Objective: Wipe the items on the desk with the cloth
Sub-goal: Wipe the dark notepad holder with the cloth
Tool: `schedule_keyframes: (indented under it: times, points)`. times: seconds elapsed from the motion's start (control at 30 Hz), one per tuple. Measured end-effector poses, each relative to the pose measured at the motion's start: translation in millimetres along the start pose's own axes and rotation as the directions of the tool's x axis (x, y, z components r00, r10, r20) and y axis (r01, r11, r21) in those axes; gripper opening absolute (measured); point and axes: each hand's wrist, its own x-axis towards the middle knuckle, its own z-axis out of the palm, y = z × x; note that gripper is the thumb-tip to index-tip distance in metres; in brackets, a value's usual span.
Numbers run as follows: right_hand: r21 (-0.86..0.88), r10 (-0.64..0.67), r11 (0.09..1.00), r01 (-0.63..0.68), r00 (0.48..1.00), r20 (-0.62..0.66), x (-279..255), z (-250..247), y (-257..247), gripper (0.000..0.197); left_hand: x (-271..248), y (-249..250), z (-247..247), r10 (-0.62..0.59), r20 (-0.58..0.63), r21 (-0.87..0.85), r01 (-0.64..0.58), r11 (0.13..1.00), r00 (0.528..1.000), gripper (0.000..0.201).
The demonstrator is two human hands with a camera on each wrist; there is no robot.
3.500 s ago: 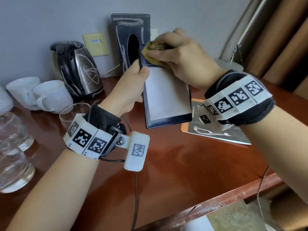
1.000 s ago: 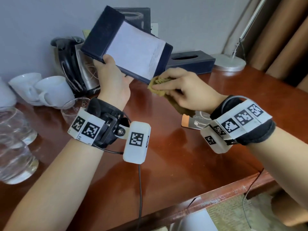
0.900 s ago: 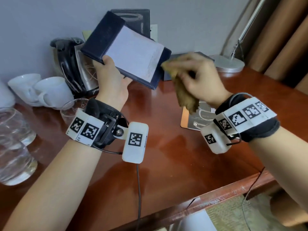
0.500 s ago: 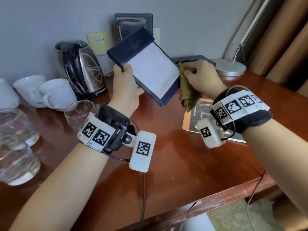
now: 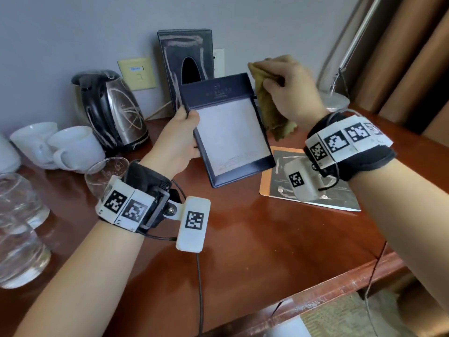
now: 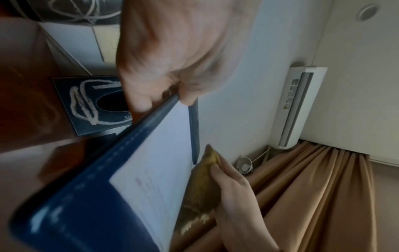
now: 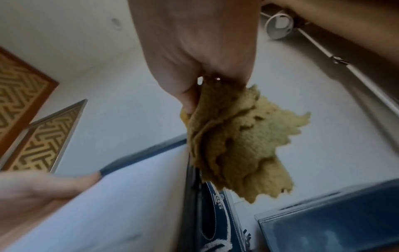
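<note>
On the far left of the surface (image 5: 243, 251) stand water glasses (image 5: 17, 239), white cups (image 5: 73, 147) and a kettle (image 5: 109, 110), none of them in either grip. Right of these, the left hand (image 5: 177, 142) holds a dark blue notepad holder (image 5: 226, 127) off the surface, thumb over its left edge, fingers hidden behind. Just right of that grip, the right hand (image 5: 289, 91) has its fingers curled round a bunched yellow cloth (image 5: 269, 110), which hangs against the holder's right edge. The step in hand looks like wiping that edge; next would call for a stroke along it, then setting the holder down and taking another item. Behind, a tissue box (image 5: 187, 69) bears pale smears, so it probably still needs wiping. The left wrist view alone shows the cloth (image 6: 202, 187) touching the edge from below; the right wrist view shows the cloth's (image 7: 237, 153) folded layers.
</note>
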Motion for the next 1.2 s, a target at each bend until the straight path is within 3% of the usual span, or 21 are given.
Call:
schedule_keyframes:
  times: [0.13, 0.23, 0.27, 0.33, 0.4, 0.5, 0.57, 0.7, 0.83, 1.03, 1.2]
  points:
    - [-0.089, -0.132, 0.986, 0.143, 0.984, 0.116, -0.3, 7.7, -0.2, 0.042, -3.1, 1.2, 3.6, 0.019, 0.038, 0.046, -0.021, 0.999, 0.999, 0.023]
    - [-0.167, -0.148, 0.97, 0.177, 0.974, 0.172, -11.0, 6.7, 8.6, 0.044, -0.2, -1.8, 3.7, 0.005, 0.005, -0.002, -0.005, 1.0, 1.0, 0.026]
    - [-0.168, -0.101, 0.977, 0.132, 0.979, 0.178, -15.5, 4.7, 10.4, 0.044, 1.0, -3.1, 3.2, -0.011, -0.003, -0.014, 0.011, 1.0, 1.0, 0.029]
    - [-0.098, 0.101, 0.992, -0.085, 0.979, 0.177, -22.2, 0.6, 16.4, 0.039, 3.3, -5.3, 1.4, -0.05, -0.01, -0.043, 0.049, 0.998, 0.999, 0.034]
    - [0.012, 0.327, 0.941, -0.339, 0.916, 0.233, -28.4, -0.7, 23.5, 0.03, 6.2, -7.1, -1.9, -0.094, -0.017, -0.097, 0.092, 0.991, 0.995, 0.036]
    - [0.209, 0.432, 0.83, -0.516, 0.834, 0.344, -38.5, 3.9, 33.0, 0.02, 9.6, -11.3, -5.9, -0.141, -0.018, -0.132, 0.137, 0.982, 0.99, 0.034]
    - [0.278, 0.461, 0.758, -0.589, 0.787, 0.409, -44.0, 7.5, 36.6, 0.024, 11.7, -15.9, -4.7, -0.174, -0.015, -0.139, 0.17, 0.976, 0.985, 0.029]
    - [0.276, 0.443, 0.709, -0.649, 0.714, 0.542, -46.5, 9.5, 35.8, 0.03, 18.8, -20.7, 2.7, -0.266, -0.04, -0.227, 0.25, 0.941, 0.963, 0.023]
    - [0.33, 0.404, 0.687, -0.648, 0.717, 0.568, -49.0, 2.6, 42.5, 0.028, 32.0, -16.8, 10.9, -0.302, -0.036, -0.297, 0.278, 0.913, 0.953, 0.022]
    - [0.456, 0.397, 0.571, -0.683, 0.716, 0.574, -56.8, -13.2, 62.1, 0.025, 52.5, -20.0, 39.1, -0.328, -0.033, -0.302, 0.303, 0.904, 0.944, 0.026]
    - [0.45, 0.443, 0.516, -0.729, 0.676, 0.588, -58.9, -28.0, 80.5, 0.024, 66.6, -24.0, 61.9, -0.346, -0.012, -0.321, 0.325, 0.89, 0.938, 0.022]
